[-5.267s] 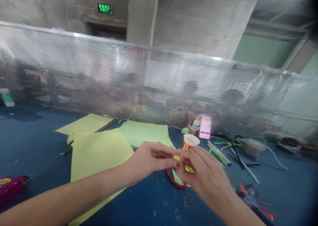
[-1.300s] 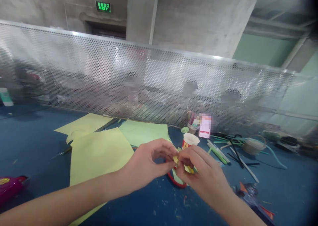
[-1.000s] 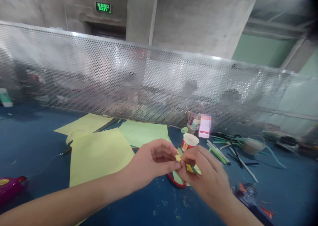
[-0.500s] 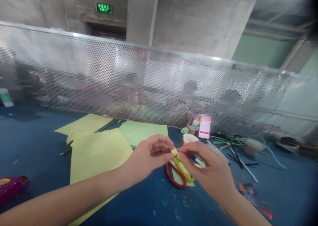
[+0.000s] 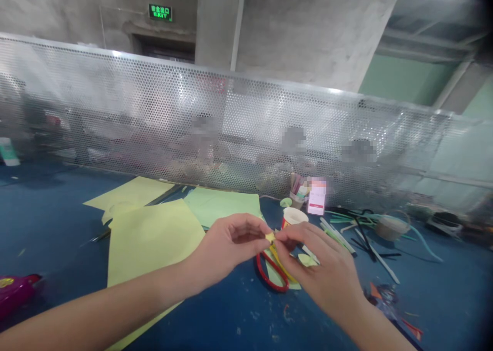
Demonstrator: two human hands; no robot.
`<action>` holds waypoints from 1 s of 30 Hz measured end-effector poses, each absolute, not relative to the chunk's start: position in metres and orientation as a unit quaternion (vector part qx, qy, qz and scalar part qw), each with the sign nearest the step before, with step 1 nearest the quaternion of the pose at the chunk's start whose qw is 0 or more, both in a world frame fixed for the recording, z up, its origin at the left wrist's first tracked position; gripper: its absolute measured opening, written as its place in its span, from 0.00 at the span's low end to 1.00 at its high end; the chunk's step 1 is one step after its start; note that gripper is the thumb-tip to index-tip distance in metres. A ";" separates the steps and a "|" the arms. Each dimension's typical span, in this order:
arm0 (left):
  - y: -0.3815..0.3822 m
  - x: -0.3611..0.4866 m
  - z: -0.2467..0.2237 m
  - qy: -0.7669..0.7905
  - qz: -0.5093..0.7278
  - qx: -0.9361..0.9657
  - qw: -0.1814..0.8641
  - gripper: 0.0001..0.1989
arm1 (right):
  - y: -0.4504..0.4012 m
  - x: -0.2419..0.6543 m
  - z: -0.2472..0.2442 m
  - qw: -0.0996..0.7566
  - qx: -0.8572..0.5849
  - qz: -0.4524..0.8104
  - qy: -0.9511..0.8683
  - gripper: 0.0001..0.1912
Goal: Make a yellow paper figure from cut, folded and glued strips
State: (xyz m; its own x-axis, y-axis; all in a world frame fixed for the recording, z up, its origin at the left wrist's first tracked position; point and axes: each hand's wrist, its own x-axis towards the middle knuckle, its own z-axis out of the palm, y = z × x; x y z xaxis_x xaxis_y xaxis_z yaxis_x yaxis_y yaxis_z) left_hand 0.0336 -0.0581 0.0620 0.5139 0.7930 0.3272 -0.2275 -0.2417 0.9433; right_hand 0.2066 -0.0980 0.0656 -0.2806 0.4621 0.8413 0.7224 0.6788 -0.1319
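Note:
A small pale yellow piece of paper (image 5: 270,236) is pinched between the fingertips of both hands. My left hand (image 5: 236,243) is closed on its left side, thumb below and fingers above. My right hand (image 5: 321,256) grips it from the right with thumb and forefinger. Below the piece lie scissors (image 5: 274,276) with one red and one yellow handle loop, partly hidden by my right hand. Just behind my hands stands a paper cup (image 5: 295,217) with a white inside and a red outside. Pale green paper scraps (image 5: 307,260) show beside my right hand.
Yellow sheets (image 5: 154,243) and a green sheet (image 5: 225,207) lie left on the blue table (image 5: 215,320). A lit phone (image 5: 317,197) leans at the back. Strips (image 5: 373,245) and a small bucket (image 5: 392,227) are right; a purple tool (image 5: 15,292) is left. A perforated metal screen (image 5: 246,114) runs behind.
My right fingertips have moved slightly left and closer over the yellow piece, covering more of it. The right hand sits a little lower. The left hand has barely shifted.

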 end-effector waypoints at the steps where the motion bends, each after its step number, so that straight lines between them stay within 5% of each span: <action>1: -0.058 0.034 0.062 0.218 0.444 0.649 0.578 0.05 | -0.098 0.206 0.065 0.468 -0.375 -0.140 -0.788 0.06; 17: -0.062 0.035 0.055 0.220 0.431 0.629 0.609 0.06 | -0.100 0.200 0.060 0.397 -0.388 -0.226 -0.801 0.07; 24: -0.048 0.033 0.058 0.224 0.445 0.617 0.610 0.07 | -0.093 0.208 0.060 0.494 -0.441 -0.006 -0.749 0.04; 30: -0.050 0.032 0.059 0.234 0.441 0.633 0.592 0.11 | -0.092 0.210 0.064 0.502 -0.457 0.055 -0.732 0.02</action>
State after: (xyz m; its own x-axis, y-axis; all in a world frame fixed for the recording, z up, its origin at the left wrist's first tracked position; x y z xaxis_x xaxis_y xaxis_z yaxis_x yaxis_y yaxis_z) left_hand 0.0320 -0.0495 0.0586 0.5028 0.8175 0.2810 -0.2262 -0.1893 0.9555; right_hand 0.2097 -0.0918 0.0641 -0.0789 0.7238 0.6854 0.6141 0.5769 -0.5386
